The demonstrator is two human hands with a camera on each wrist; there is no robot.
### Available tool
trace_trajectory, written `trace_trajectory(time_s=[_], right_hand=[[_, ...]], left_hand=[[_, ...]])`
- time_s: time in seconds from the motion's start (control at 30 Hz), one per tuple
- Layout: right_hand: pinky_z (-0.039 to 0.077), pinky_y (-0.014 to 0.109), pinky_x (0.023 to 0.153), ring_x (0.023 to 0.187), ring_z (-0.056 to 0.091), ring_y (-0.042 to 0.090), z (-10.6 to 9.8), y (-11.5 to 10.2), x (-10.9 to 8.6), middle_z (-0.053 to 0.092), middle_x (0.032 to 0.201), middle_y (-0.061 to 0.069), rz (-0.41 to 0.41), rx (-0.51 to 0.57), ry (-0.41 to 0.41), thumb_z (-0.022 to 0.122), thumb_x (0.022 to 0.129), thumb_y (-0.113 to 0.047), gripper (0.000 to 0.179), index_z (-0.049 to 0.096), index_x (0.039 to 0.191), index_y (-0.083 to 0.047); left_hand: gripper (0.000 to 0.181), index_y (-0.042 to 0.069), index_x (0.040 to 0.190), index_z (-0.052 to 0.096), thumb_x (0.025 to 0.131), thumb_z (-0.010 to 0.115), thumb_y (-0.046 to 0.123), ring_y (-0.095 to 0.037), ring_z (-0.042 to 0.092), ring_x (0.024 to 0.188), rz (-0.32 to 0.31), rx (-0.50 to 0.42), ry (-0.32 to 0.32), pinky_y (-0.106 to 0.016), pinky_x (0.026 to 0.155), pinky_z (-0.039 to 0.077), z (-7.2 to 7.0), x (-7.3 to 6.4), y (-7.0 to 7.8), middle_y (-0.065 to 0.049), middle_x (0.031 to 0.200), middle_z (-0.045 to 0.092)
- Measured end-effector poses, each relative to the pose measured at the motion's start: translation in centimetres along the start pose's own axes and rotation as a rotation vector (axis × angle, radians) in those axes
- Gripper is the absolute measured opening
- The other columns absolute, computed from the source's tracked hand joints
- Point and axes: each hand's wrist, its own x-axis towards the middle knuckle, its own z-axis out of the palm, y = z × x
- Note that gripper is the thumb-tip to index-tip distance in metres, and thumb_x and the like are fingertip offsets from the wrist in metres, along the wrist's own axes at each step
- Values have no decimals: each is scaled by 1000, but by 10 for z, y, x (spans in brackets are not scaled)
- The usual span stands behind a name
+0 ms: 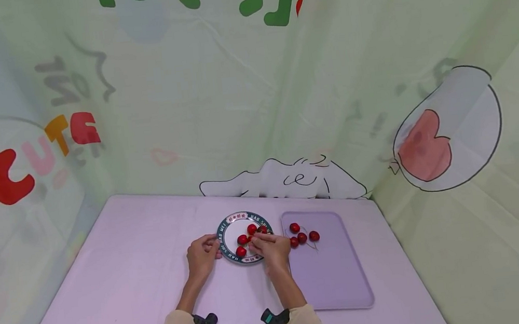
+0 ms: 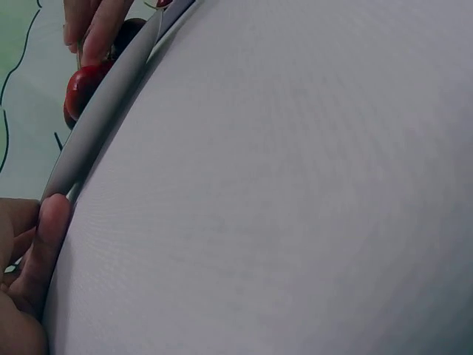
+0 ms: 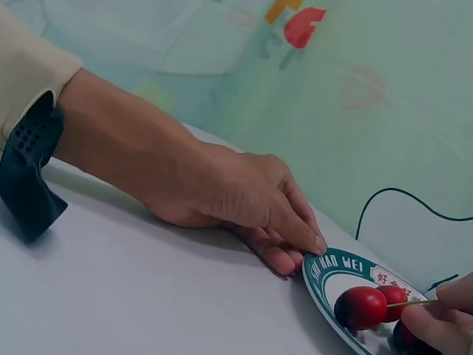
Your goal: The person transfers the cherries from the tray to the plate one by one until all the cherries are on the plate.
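Note:
A round plate with a dark green lettered rim lies on the table, several red cherries on it. At the plate's left edge, my left hand holds the rim between thumb and fingers. My right hand is over the plate's right side. Its thumb and fingertips pinch a thin green stem leading to a cherry on the plate. In the left wrist view, right-hand fingers come down just above a cherry. The right hand partly hides the cherries beneath it.
Right of the plate lies a pale purple tray with several stemmed cherries near its far end. A light cloth covers the table. Printed curtains hang behind and along both sides.

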Motion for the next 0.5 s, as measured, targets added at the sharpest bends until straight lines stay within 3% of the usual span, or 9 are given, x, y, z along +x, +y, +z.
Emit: trace_trajectory(time_s=[0.5], right_hand=[[68,29,71,85,85,32,-4,-13,-5,82,102,25,-130,-317,18,81,94,3,19,81,112,8]], left_hand=[[29,-4,132,73,105,71,7,-15,77,68,15,-3,-3,-17,64,63,-1,0,-1,-20,105,79]])
